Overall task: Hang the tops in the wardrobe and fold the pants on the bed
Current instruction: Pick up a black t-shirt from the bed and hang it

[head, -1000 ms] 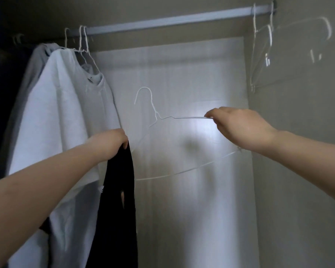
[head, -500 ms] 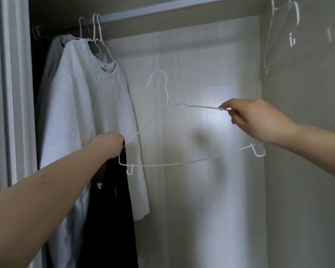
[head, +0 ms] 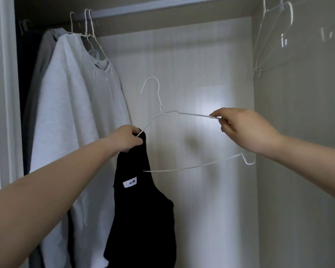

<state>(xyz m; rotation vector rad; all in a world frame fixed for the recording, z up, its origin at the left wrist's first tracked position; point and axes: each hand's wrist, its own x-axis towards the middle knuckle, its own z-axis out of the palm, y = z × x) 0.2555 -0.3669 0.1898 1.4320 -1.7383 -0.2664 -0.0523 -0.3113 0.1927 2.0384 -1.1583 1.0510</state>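
Note:
A black top (head: 143, 215) with a small white label hangs down in front of the open wardrobe. My left hand (head: 127, 139) grips its upper edge together with the left shoulder of a white wire hanger (head: 182, 167). That end of the hanger is inside the black fabric. My right hand (head: 244, 130) pinches the hanger's right upper arm. The hanger is held level below the rail (head: 162, 6), its hook pointing up and free.
On the rail's left hang a light grey sweatshirt (head: 75, 117), a darker grey top (head: 41, 74) and dark clothes behind. Empty white hangers (head: 273, 35) hang at the top right by the side wall (head: 302, 151). The wardrobe frame (head: 2, 93) stands at the left.
The black top has come up higher and further right into view, with its label showing. The hanger's left end now sits inside the fabric under my left hand. My right hand stayed on the hanger.

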